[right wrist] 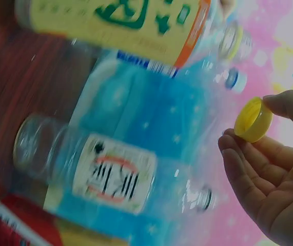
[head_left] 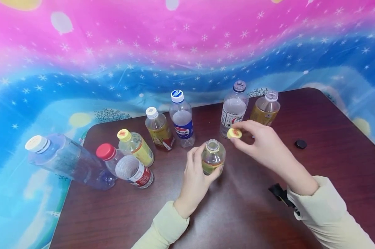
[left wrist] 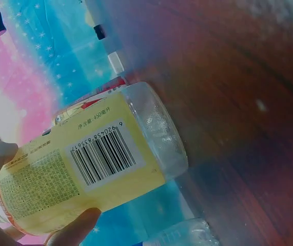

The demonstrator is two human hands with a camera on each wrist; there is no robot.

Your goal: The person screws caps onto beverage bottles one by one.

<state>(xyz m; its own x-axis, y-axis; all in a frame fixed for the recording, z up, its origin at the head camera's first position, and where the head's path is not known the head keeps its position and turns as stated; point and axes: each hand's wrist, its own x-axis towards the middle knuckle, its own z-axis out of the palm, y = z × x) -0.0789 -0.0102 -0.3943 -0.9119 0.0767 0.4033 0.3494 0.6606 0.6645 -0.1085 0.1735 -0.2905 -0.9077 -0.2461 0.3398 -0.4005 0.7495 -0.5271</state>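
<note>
The left hand (head_left: 197, 173) grips an uncapped, yellow-labelled bottle (head_left: 213, 159); the right hand (head_left: 265, 145) pinches a yellow cap (head_left: 235, 133).
I see the bottle below and right of frame centre, the cap up and right of it, apart. Five capped bottles (head_left: 183, 121) range from left to upper centre, two capless bottles (head_left: 232, 114) at upper right.

The head view looks forward and down over the worktop (head_left: 237, 218) towards a patterned backdrop (head_left: 187, 52), while both wrist views, turned sideways, look across that worktop from close up, the left at a yellow-labelled bottle (left wrist: 84, 169), the right past a yellow cap (right wrist: 254, 121), all three sharing that bottle.
</note>
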